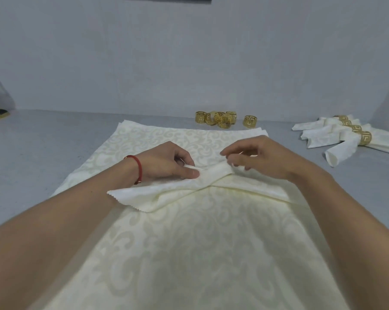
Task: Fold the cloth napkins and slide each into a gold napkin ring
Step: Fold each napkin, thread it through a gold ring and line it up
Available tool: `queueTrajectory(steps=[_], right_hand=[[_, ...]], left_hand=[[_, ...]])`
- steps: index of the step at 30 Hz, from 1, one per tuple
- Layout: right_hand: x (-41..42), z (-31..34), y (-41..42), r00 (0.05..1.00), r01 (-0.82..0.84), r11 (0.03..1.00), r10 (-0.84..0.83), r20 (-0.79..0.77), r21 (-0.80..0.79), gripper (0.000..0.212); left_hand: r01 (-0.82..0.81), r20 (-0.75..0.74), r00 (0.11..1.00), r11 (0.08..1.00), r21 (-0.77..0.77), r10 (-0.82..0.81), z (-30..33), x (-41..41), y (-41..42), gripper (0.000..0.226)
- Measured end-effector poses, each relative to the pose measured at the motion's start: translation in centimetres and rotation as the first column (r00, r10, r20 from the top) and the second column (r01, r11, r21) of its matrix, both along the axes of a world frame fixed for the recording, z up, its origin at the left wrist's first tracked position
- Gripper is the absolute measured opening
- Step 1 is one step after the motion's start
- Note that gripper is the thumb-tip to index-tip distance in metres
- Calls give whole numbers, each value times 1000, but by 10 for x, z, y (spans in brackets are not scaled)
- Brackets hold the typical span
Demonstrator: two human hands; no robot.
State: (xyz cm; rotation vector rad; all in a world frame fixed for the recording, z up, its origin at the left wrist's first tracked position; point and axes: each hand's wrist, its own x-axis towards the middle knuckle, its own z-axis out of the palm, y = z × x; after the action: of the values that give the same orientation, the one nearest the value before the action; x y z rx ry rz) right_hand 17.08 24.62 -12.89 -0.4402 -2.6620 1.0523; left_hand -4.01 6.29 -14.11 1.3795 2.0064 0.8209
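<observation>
Clearly soft and limp, the napkin [202, 186] at frame centre bunches where the left hand [166, 162] and right hand [256, 155] pinch its gathered middle, the likeliest grip for threading a ring.

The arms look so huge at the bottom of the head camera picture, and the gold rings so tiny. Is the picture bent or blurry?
Head view: the wide-angle lens stretches things near the edges, so the forearms balloon while the gold rings far back shrink. Head view: light is soft and even, with faint shadows and no glare. Head view: the left hand, right hand and napkin look slightly soft.
</observation>
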Motion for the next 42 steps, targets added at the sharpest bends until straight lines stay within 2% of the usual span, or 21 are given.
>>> queueTrajectory(steps=[9, 13, 15, 17, 19, 21, 24, 26, 28, 31, 32, 34, 38, 40, 42], right_hand=[[-11, -18, -14, 999, 23, 998, -25, 22, 65, 3], [-15, -19, -16, 999, 45, 997, -45, 5, 66, 4], [-16, -19, -16, 998, 70, 995, -70, 4, 65, 4], [-17, -21, -17, 998, 70, 995, -71, 2, 77, 5], [-17, -20, -18, 998, 57, 996, -57, 5, 73, 6], [-15, -17, -16, 997, 70, 997, -70, -21, 37, 9], [-6, -9, -4, 959, 212, 977, -206, -197, 11, 20], [1, -7, -3, 941, 192, 981, -189, -282, -17, 16], [3, -10, -14, 966, 72, 996, -54, -253, 61, 16], [-11, -27, -30, 999, -15, 955, 28, -39, 298, 35], [-15, -32, -33, 1000, -12, 925, 19, -14, 380, 33], [-21, -36, -33, 997, 28, 889, 8, -77, 456, 24], [-22, -37, -31, 988, 46, 937, 10, -157, 348, 17], [-23, -37, -29, 986, 43, 953, 7, -165, 301, 16], [-23, -38, -27, 982, 50, 973, -7, -189, 224, 15]], left_hand=[[50, 114, 993, 994, -99, -38, 20, -11, 0, 25], [76, -26, 996, 985, -158, -81, 29, -7, 5, 16], [43, -110, 992, 981, -189, -65, 32, 3, 10, 29], [-19, -268, 962, 976, -217, -41, 32, 15, 13, 49], [-53, -399, 917, 982, -180, -23, 29, 23, 16, 45], [-42, -445, 895, 990, -137, -24, 24, 26, 18, 35], [-45, -447, 894, 992, -121, -14, 21, 24, 20, 30], [-49, -435, 900, 991, -122, -9, 22, 21, 20, 29], [-44, -427, 904, 992, -114, -9, 22, 19, 21, 28], [-4, -424, 904, 992, -125, -50, 25, 17, 21, 26], [9, -422, 905, 992, -122, -60, 25, 16, 22, 25], [19, -432, 900, 996, -86, -55, 23, 17, 20, 23], [132, -578, 813, 989, 69, -68, 13, 23, 17, 20], [153, -621, 781, 983, 99, -59, 12, 26, 16, 24], [145, -651, 758, 983, 111, -38, 13, 28, 19, 18]])
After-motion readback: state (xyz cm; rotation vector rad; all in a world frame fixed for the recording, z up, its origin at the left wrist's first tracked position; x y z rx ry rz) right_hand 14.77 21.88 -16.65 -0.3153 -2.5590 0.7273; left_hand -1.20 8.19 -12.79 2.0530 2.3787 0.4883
